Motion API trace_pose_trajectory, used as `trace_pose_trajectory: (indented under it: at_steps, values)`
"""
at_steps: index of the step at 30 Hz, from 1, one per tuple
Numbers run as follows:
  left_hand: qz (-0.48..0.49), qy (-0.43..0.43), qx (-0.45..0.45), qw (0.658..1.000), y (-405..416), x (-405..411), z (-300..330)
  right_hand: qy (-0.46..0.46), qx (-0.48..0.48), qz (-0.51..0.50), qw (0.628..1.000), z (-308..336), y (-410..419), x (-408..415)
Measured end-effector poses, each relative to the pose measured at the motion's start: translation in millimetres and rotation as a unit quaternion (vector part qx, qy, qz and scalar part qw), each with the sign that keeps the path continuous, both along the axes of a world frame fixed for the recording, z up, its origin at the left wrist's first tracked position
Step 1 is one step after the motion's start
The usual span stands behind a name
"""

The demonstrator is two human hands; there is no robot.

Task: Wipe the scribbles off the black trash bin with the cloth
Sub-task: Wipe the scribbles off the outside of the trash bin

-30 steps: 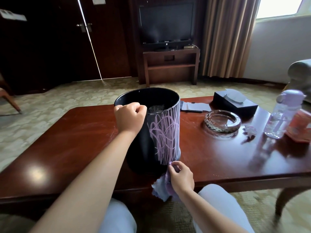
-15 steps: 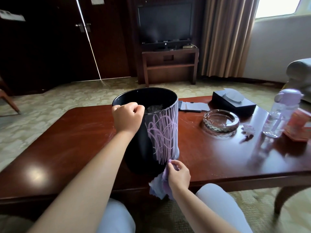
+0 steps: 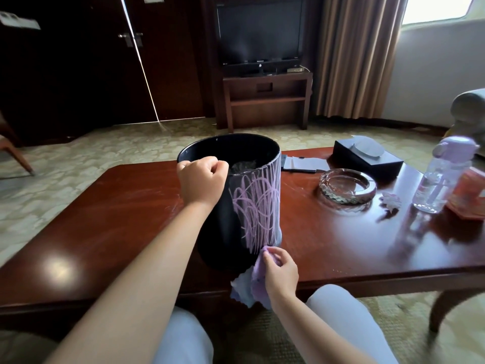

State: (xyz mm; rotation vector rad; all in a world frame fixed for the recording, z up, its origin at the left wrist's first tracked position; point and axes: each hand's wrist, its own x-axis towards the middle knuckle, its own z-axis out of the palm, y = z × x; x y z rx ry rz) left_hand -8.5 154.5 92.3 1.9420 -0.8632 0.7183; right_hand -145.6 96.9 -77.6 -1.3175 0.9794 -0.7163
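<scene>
Standing upright near the front edge of the dark red wooden coffee table (image 3: 105,227), the black trash bin (image 3: 220,232) shows its purple scribbles (image 3: 258,211) on the wall facing right and toward the person. The left hand (image 3: 200,179) curls in a fist over the bin's near rim, fingers hooked on it. Low at the bin's base, the right hand (image 3: 279,271) pinches a crumpled lilac cloth (image 3: 252,283) between thumb and fingertips, the cloth's top touching the bottom of the scribbles while its loose end hangs past the table's front edge above the knees. Bare tabletop stretches wide to the left of the bin. To the right, a glass ashtray (image 3: 347,186) sits well apart from the bin, with a black tissue box (image 3: 367,158) behind it and a clear water bottle with a lilac cap (image 3: 441,177) near the right edge.
</scene>
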Motion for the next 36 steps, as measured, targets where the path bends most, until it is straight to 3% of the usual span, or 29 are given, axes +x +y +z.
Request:
trace_pose_trajectory:
  at_steps: [2,6,10,18,23,33,36]
  values:
    - [-0.002,0.002,0.001,1.000,0.1,0.0,0.0,0.000,0.000,-0.024,1.000,1.5,2.4,1.2]
    - [-0.001,-0.004,-0.002,1.000,0.1,0.7,-0.8,0.000,-0.038,0.026,0.999,1.2,12.6,2.8]
    - [-0.002,-0.001,0.003,1.000,0.4,0.5,-0.1,-0.005,0.028,-0.009,1.000,-2.7,18.2,10.9]
    - [0.002,0.001,0.005,1.000,0.4,1.0,-0.4,0.003,0.060,-0.018,0.998,2.1,20.8,15.6]
    - [0.001,-0.002,0.003,1.000,-0.1,2.4,-1.3,-0.067,0.065,-0.021,0.995,7.9,19.7,13.4]
    - [0.000,-0.010,0.002,1.000,0.5,1.7,-1.1,-0.042,0.051,-0.007,0.998,10.9,19.4,13.3]
    - [-0.001,-0.013,0.002,1.000,0.5,2.4,-0.9,-0.080,0.067,-0.004,0.995,21.0,20.8,16.2]
